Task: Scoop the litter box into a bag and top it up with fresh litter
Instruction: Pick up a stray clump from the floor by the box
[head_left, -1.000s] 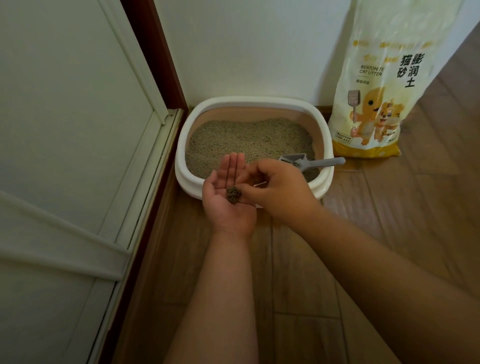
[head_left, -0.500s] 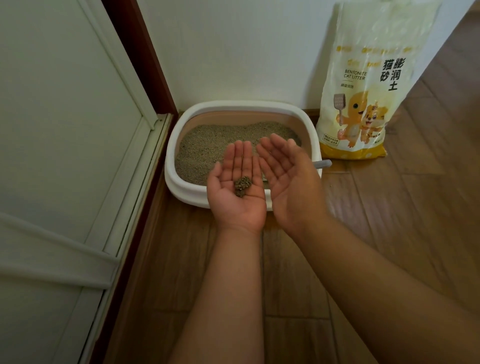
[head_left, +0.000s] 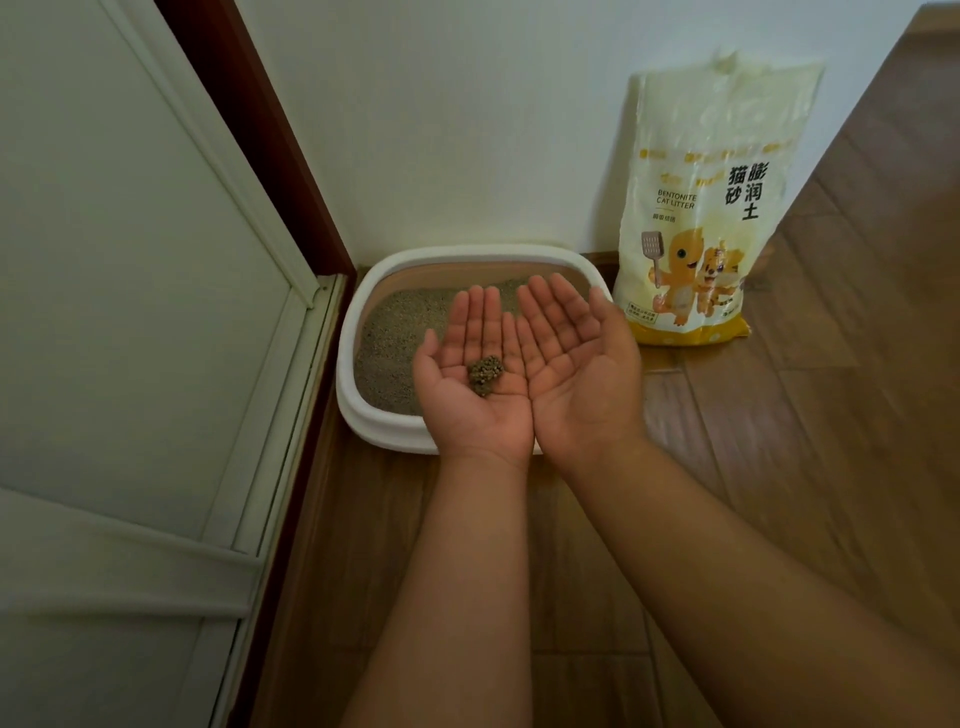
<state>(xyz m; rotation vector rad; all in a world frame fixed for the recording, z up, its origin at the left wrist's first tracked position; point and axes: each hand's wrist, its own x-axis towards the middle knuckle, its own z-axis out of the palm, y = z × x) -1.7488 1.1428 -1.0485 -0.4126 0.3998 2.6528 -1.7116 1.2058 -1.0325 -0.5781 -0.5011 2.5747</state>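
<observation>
Both hands are held palm-up, side by side, above the near rim of the white oval plastic litter box (head_left: 387, 426), which sits in the corner on the brown wooden plank floor (head_left: 810, 441). The left hand (head_left: 475, 382) lies flat with its fingers straight and together, and a small dark clump of soiled litter (head_left: 486, 372) rests loose in the middle of its palm, not pinched by anything. The right hand (head_left: 579, 364) is spread and slightly cupped, holds nothing, and touches the left along its inner edge.

From the clump, the grey-beige granular litter bed (head_left: 395, 338) lies at about 11 o'clock, just beyond the fingertips. The tall yellow-and-white printed bag of bentonite cat litter (head_left: 711, 208) stands upright against the wall at about 2 o'clock, nearer the right hand. No waste bag shows, so which way the clump must travel cannot be told.

The clump is roundish with no clear long axis. It would likely roll toward the fingertips if the palm tips forward, so the left hand should stay level.
</observation>
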